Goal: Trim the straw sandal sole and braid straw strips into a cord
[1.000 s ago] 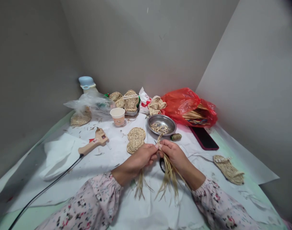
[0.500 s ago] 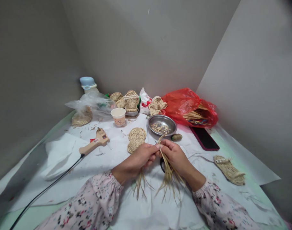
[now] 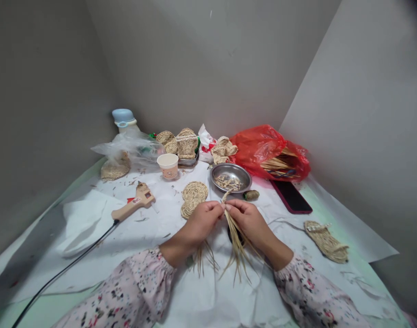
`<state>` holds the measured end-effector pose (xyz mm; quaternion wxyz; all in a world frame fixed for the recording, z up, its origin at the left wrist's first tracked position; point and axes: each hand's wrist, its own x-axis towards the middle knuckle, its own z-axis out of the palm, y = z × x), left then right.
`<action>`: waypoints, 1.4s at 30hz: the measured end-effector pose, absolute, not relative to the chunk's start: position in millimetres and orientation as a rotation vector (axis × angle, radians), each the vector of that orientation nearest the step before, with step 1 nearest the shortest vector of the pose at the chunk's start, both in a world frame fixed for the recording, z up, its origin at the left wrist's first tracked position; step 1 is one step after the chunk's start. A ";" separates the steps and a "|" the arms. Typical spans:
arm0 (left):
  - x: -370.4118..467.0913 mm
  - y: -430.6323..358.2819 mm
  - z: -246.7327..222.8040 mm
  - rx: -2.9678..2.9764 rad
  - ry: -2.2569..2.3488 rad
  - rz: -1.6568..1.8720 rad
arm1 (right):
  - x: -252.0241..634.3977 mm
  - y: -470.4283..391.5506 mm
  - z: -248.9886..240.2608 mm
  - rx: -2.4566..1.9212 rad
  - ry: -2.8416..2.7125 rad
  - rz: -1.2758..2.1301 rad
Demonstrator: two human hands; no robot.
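Between my two hands is a short straw braid, its twisted end pointing up towards the metal bowl. Loose straw strands fan down from it over the white paper. My left hand is closed, thumb and fingers pinching the braid from the left. From the other side my right hand pinches it, and the fingertips of both hands meet. A dark round object, perhaps a scissors handle, lies partly hidden behind the strands. Just beyond my left hand lies a coiled straw piece shaped like a figure eight.
A metal bowl holds straw scraps. Left are a glue gun with a black cord and a paper cup. Right are a thread spool, a phone, a woven slipper-like piece and a red bag of straw.
Both hands have shifted slightly around the braid, and its upper end now shows a little lower and further left. The loose strands have swung slightly left.
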<state>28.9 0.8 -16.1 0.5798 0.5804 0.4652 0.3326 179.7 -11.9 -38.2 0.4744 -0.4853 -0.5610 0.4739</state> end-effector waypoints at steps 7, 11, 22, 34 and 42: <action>26.7 4.5 -16.9 1.660 1.170 0.820 | 178.8 -14.2 -38.5 -1.343 -1.496 0.850; 26.9 3.2 -14.5 1.762 1.193 0.831 | 177.4 -16.8 -38.9 -1.374 -1.450 0.809; 27.1 5.6 -25.9 1.478 1.193 0.875 | 168.6 -30.6 -31.0 -1.292 -1.794 0.482; 26.4 4.8 -24.9 0.955 0.933 0.883 | 164.4 -36.8 -37.7 -1.287 -2.290 -0.149; 28.7 4.3 -31.2 0.955 0.936 0.882 | 164.9 -37.6 -37.0 -1.174 -2.274 -0.245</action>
